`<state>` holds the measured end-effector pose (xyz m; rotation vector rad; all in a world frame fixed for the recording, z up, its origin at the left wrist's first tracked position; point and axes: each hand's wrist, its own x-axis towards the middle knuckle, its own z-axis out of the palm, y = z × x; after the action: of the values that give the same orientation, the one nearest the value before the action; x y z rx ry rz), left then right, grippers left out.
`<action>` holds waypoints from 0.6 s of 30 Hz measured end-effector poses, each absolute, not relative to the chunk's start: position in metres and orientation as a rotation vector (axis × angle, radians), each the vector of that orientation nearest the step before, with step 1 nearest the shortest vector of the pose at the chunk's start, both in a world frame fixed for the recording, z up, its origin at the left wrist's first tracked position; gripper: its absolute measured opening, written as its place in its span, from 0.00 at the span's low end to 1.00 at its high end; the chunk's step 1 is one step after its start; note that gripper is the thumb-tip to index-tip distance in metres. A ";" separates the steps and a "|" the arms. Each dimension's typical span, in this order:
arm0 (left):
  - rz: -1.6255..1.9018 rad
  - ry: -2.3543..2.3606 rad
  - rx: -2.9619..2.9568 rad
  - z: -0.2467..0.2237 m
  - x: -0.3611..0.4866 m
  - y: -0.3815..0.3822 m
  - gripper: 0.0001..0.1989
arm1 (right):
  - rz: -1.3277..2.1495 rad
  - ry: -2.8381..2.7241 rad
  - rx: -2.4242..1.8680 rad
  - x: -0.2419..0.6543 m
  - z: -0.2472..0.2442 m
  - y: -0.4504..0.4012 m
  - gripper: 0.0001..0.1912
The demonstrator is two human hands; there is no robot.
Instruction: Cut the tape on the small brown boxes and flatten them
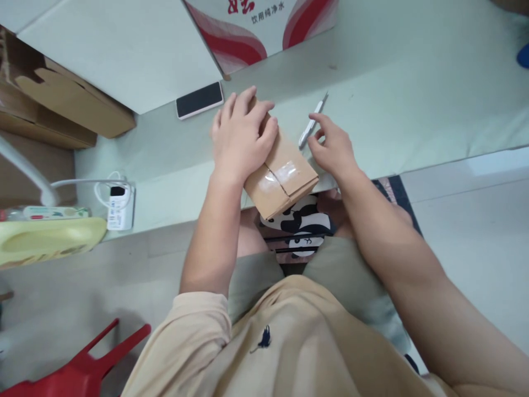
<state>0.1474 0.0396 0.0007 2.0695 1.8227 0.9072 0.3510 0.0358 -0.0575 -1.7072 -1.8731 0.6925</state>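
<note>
A small brown cardboard box (285,160) lies at a slant near the front edge of the pale green table, with clear tape across its top seam. My left hand (243,132) holds it from the left, fingers over its far end and thumb on top. Just right of the box is a white utility knife (308,130) with its blade out, pointing away from me. My right hand (333,144) is at the knife, index fingertip over the handle and thumb beside it. Those two fingers are apart, and the other fingers are curled.
A phone (199,100) lies beyond the box, before a large white carton (124,49). A printed water carton (268,33) stands behind. Left are open cardboard boxes (74,99), a white charger with cable (120,207) and a yellow tray (53,237). A red stool (82,366) is lower left.
</note>
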 end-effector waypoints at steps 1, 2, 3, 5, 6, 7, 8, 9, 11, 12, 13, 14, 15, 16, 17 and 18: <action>0.873 1.852 2.079 0.001 0.149 0.039 0.10 | 0.690 -1.936 -1.785 0.349 -0.059 0.040 0.27; 0.837 1.878 2.093 0.003 0.150 0.038 0.10 | 0.686 -1.990 -1.844 0.346 -0.059 0.042 0.27; 0.805 1.899 2.108 0.005 0.151 0.037 0.10 | 0.679 -2.030 -1.888 0.343 -0.059 0.043 0.26; 0.761 1.924 2.128 0.011 0.151 0.035 0.09 | 0.658 -2.053 -1.954 0.337 -0.057 0.042 0.22; 0.748 1.929 2.133 0.014 0.151 0.033 0.09 | 0.655 -2.042 -1.984 0.336 -0.056 0.040 0.20; 0.743 1.933 2.133 0.016 0.150 0.031 0.09 | 0.656 -2.027 -2.013 0.335 -0.055 0.039 0.18; 0.739 1.935 2.130 0.019 0.150 0.028 0.09 | 0.654 -2.010 -2.036 0.336 -0.054 0.038 0.18; 0.736 1.935 2.125 0.022 0.149 0.026 0.09 | 0.651 -1.985 -2.050 0.337 -0.053 0.036 0.17; 0.723 1.931 2.114 0.026 0.148 0.021 0.10 | 0.648 -1.914 -2.036 0.343 -0.048 0.032 0.17; 0.718 1.934 2.104 0.028 0.149 0.020 0.10 | 0.656 -1.869 -1.998 0.347 -0.044 0.028 0.17; 0.713 1.937 2.095 0.030 0.150 0.019 0.10 | 0.681 -1.818 -1.939 0.351 -0.040 0.023 0.17; 0.708 1.937 2.085 0.031 0.152 0.020 0.10 | 0.723 -1.764 -1.857 0.356 -0.035 0.017 0.19; 0.704 1.935 2.076 0.032 0.154 0.021 0.10 | 0.770 -1.713 -1.750 0.361 -0.030 0.010 0.20; 0.692 1.934 2.064 0.032 0.156 0.023 0.09 | 0.806 -1.672 -1.618 0.366 -0.025 0.002 0.21; 0.671 1.943 2.047 0.032 0.159 0.025 0.09 | 0.820 -1.643 -1.473 0.371 -0.020 -0.007 0.20; 0.644 1.955 2.032 0.032 0.160 0.028 0.10 | 0.803 -1.624 -1.327 0.375 -0.015 -0.017 0.20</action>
<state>0.1605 0.0278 0.0324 2.0318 1.9549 0.6436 0.3754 -0.0168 -0.0155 -1.3265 -1.6239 0.8027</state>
